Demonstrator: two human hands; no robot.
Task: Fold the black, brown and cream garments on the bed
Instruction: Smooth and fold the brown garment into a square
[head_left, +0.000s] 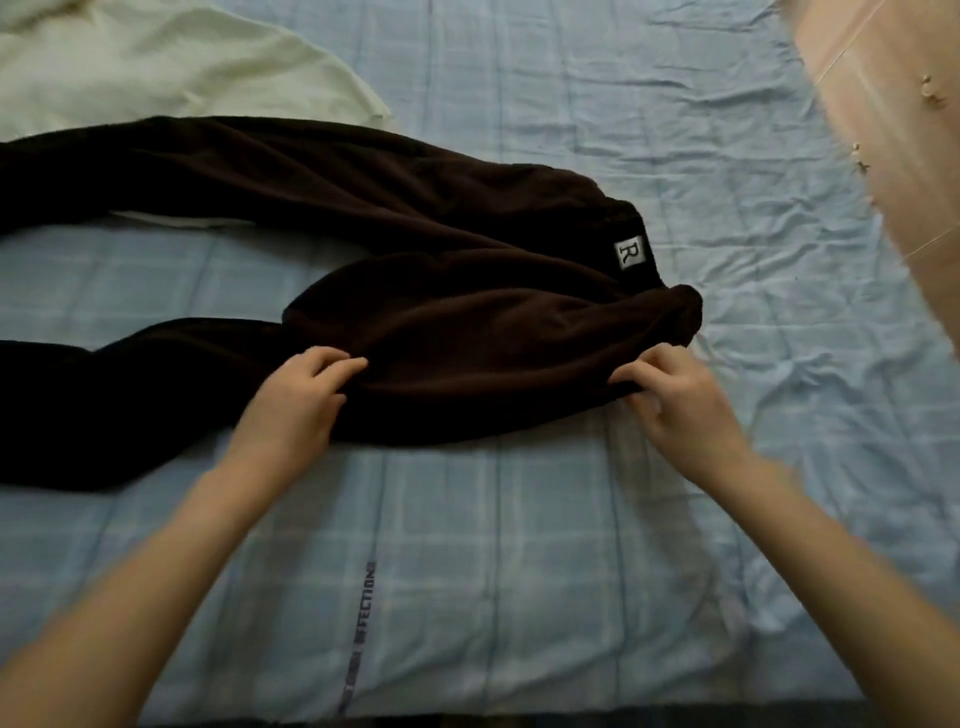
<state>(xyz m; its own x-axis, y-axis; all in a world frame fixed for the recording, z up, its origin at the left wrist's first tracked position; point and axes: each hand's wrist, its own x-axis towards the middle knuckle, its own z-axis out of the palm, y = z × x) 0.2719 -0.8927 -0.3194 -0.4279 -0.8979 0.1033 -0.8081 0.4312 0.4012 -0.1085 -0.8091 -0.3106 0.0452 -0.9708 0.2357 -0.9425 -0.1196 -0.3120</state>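
A pale blue checked sheet lies smooth at the front and creased toward the right. A line of dark lettering runs along it near the front edge. A pink surface, crossed by thin lines, fills the upper right corner.

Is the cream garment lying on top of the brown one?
No, the brown garment overlaps the cream garment, which shows beneath its far leg.

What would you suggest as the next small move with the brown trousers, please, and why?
Probably carry the near edge away from the body, laying the near leg over the far one. The left hand and right hand grip the brown trousers at that edge, and the legs lie spread with bed sheet between them.
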